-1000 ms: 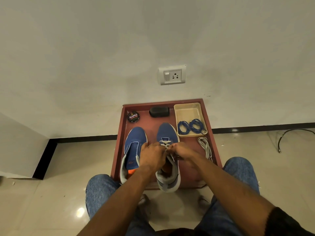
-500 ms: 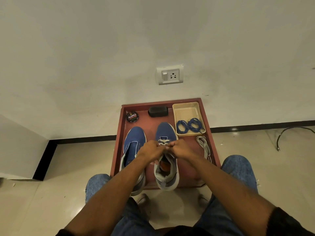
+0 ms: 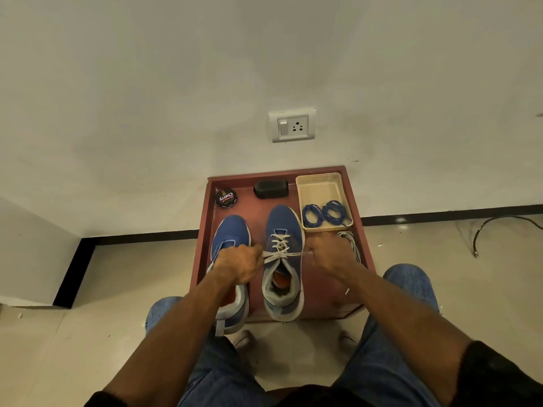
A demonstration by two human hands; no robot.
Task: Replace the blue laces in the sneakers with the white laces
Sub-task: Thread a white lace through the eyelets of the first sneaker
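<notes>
The right-hand blue sneaker (image 3: 283, 259) stands toe-to-wall on the reddish-brown tray (image 3: 320, 292), with a white lace (image 3: 280, 245) crossed through its eyelets and drawn taut sideways across the tongue. The left hand (image 3: 239, 264) has its fingers curled around one end of that lace, and the right hand (image 3: 329, 255) grips the other end, the two fists set apart on either side of the shoe. The left-hand blue sneaker (image 3: 230, 233) lies beside it with no lace showing, partly hidden under the left wrist, its heel hanging over the tray's near edge. A shallow cream dish (image 3: 318, 186) in the tray's far right corner holds the coiled blue laces (image 3: 324, 214). Just in front of the dish, a second white lace (image 3: 351, 242) lies bundled on the tray floor. Along the far edge sit a round polish tin (image 3: 226, 198) and a black brush (image 3: 271, 188).
</notes>
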